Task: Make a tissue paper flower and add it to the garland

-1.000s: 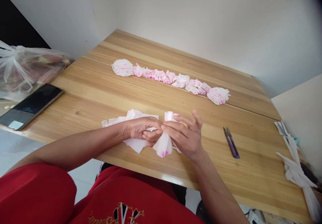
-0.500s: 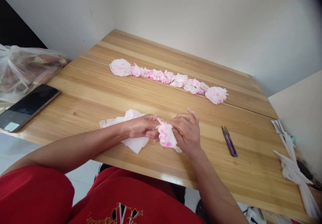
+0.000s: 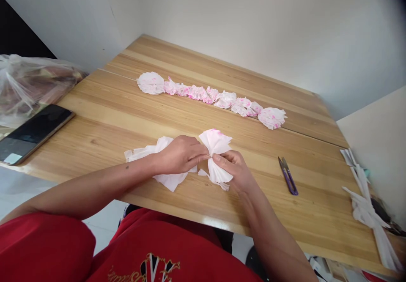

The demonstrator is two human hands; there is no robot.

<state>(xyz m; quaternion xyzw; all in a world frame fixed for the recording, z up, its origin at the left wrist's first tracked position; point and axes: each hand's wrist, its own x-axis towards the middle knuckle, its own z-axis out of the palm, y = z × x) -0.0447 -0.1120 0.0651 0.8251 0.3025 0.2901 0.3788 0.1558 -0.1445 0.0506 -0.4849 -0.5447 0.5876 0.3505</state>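
A white paper piece with pink edges [image 3: 216,140] is gathered at its middle and fans out above and below the pinch. My right hand [image 3: 236,170] grips it at the waist, thumb on top. From the other side my left hand [image 3: 182,154] is closed, its fingertips pinched at the same narrow waist; whether a thin tie is between them is too small to tell. White sheets [image 3: 171,181] lie on the table under my left hand and wrist. Further back, a row of crumpled pink-and-white paper flowers [image 3: 199,94] stretches across the table.
Purple-handled snips [image 3: 289,178] lie on the wooden table [image 3: 127,113] at the right. White strips [image 3: 364,208] are at the right edge. A phone [image 3: 34,132] lies at the left edge beside a clear plastic bag [image 3: 38,87]. Walls stand behind the table.
The paper piece has turned upright and now shows two fanned ends. My left hand has rolled over, back upward, and my right hand now has its thumb across the waist.
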